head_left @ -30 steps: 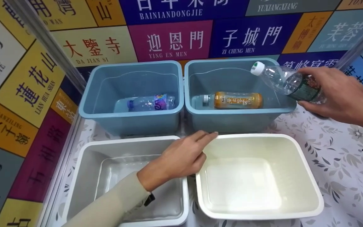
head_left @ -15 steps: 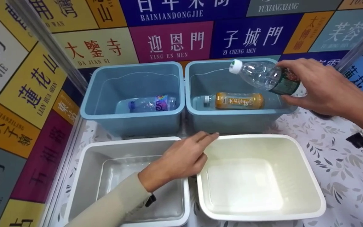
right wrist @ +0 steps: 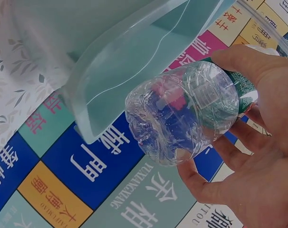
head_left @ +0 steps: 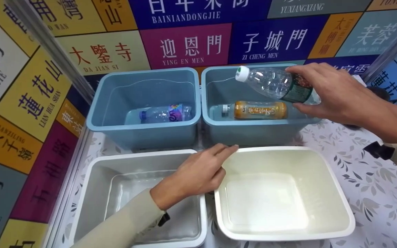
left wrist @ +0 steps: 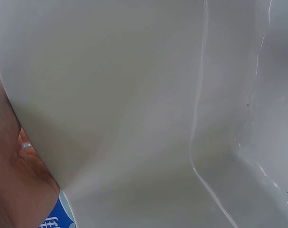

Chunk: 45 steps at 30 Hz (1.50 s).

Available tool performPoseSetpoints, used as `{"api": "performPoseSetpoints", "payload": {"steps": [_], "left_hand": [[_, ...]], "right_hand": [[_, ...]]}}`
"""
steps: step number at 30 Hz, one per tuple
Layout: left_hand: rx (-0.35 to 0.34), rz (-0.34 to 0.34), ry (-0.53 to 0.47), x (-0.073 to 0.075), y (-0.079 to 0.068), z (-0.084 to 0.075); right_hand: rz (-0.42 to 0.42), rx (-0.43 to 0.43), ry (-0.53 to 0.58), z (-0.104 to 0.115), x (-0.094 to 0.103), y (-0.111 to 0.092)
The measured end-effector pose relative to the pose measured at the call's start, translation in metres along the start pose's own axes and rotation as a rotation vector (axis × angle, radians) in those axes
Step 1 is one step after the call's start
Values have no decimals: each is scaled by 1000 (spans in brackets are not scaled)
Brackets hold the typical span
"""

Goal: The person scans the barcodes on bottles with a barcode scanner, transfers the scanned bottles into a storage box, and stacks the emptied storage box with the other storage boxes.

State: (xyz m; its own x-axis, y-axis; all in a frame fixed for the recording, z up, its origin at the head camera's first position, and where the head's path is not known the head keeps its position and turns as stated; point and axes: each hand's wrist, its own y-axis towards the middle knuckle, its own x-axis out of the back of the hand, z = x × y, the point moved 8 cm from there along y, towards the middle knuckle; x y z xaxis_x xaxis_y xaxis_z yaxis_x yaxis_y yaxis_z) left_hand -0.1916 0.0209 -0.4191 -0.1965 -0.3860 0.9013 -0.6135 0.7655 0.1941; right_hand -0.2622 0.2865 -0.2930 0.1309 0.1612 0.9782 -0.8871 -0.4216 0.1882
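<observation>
My right hand (head_left: 336,93) grips a clear plastic bottle (head_left: 267,82) by its green-labelled lower half. The bottle lies nearly level over the right blue bin (head_left: 250,132), its white cap pointing left. In the right wrist view, fingers and thumb wrap the label of the bottle (right wrist: 177,114), and its base faces the camera. Below it in that bin rests an orange-labelled bottle (head_left: 260,110). My left hand (head_left: 195,170) rests by the inner rims of the grey bin (head_left: 143,155) and the cream bin (head_left: 281,148), its index finger reaching the cream rim and the other fingers loosely bent.
The left blue bin (head_left: 143,125) holds a bottle with a purple cap and label (head_left: 177,112). A leaf-patterned cloth (head_left: 374,165) covers the table. Panels printed with street names (head_left: 184,44) stand behind and to the left.
My right hand has carried the clear bottle leftward, from the right side of the right blue bin to over its opening. My left hand has stayed in place.
</observation>
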Motion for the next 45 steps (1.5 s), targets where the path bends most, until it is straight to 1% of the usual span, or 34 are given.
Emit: {"api": "performPoseSetpoints", "payload": {"steps": [10, 17, 24, 33, 40, 45], "left_hand": [[-6, -9, 1, 0, 1, -1], [2, 1, -3, 0, 0, 0], [1, 4, -3, 1, 0, 0], [7, 1, -5, 1, 0, 1], [12, 3, 1, 1, 0, 1], [8, 7, 9, 0, 1, 0]], "right_hand": [[-16, 65, 12, 23, 2, 13], [-52, 149, 38, 44, -1, 23], [-49, 160, 37, 57, -3, 32], [-64, 208, 54, 74, -6, 40], [-96, 258, 47, 86, -8, 47], [-72, 244, 59, 90, -13, 48]]}}
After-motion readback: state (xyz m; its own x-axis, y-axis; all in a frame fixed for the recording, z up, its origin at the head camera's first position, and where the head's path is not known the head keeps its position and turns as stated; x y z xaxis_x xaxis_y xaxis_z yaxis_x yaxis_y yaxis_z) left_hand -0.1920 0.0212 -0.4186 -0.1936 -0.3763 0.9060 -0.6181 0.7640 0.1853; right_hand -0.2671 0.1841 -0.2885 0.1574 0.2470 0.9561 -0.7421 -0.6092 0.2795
